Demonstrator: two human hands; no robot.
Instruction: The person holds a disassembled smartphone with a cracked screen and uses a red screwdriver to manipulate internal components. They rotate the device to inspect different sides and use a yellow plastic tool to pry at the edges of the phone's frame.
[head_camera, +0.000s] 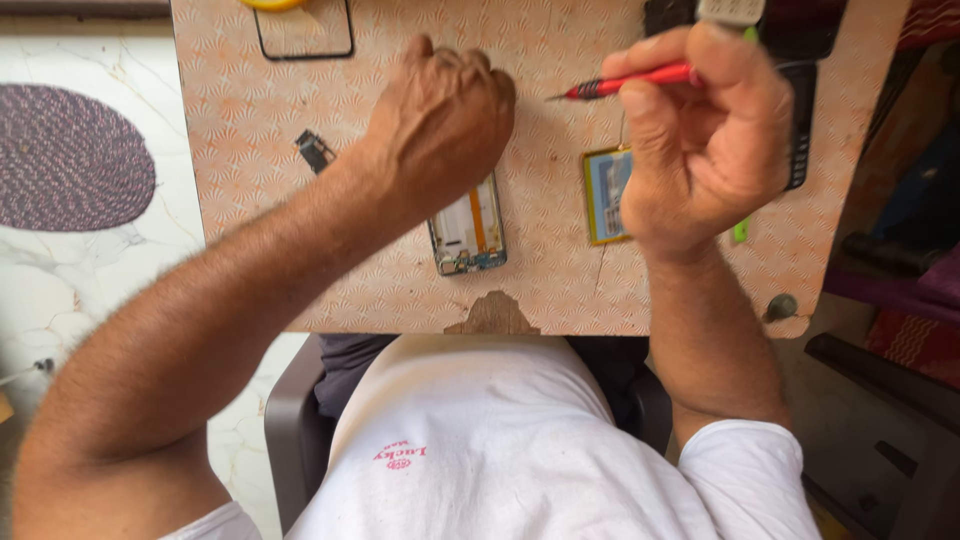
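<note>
Head view: left hand (440, 115) curled into a loose fist, resting on upper end of opened phone (468, 232); whether it grips anything, cannot tell. Phone lies on patterned desk (560, 270), lower half showing below the fist. Right hand (705, 135) closed around red screwdriver (630, 80), tip pointing left toward left hand, well above the phone. Small framed card (605, 195) just beside right wrist.

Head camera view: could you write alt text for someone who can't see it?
Seen from above, a seated person's left hand presses on an opened phone on a patterned board, while the right hand holds a red screwdriver. A small framed rectangular part lies beside the right hand.
</note>
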